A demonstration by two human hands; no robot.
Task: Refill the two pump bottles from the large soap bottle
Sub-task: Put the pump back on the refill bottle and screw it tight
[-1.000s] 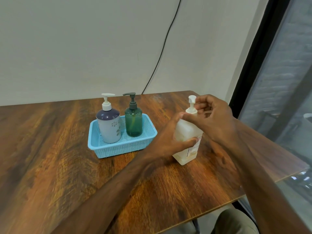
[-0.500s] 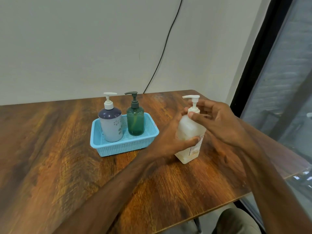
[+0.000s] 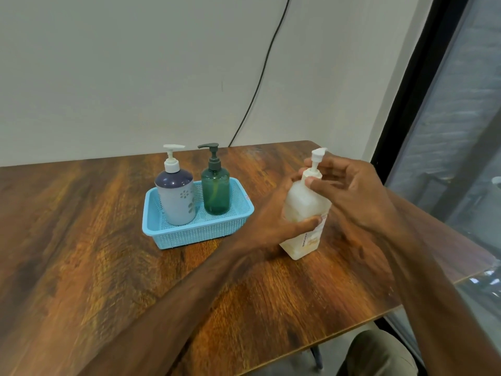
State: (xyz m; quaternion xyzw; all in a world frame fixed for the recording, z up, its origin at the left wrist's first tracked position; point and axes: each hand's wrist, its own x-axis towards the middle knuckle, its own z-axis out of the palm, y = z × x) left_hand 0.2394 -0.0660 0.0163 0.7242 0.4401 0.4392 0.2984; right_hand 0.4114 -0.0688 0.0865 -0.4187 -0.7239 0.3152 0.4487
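The large soap bottle [image 3: 305, 210], translucent white with pale liquid and a white pump top [image 3: 315, 161], stands on the wooden table [image 3: 81, 267] at the right. My left hand [image 3: 273, 221] wraps around its body from the left. My right hand [image 3: 349, 194] pinches the pump collar at the bottle's neck with thumb and fingers. Two pump bottles stand upright in a light blue basket [image 3: 200, 234]: a white and dark blue one [image 3: 177, 199] on the left, a dark green one [image 3: 216, 191] on the right.
A black cable [image 3: 260, 77] runs down the wall behind the table. A dark window frame [image 3: 412, 104] and glass stand close to the table's right edge. The table's near edge runs diagonally at the lower right, with my knee [image 3: 379, 354] below it.
The pump head on the large bottle has turned, its spout swinging round between the frames, while my right hand twists at the neck. My left hand keeps its hold on the body.
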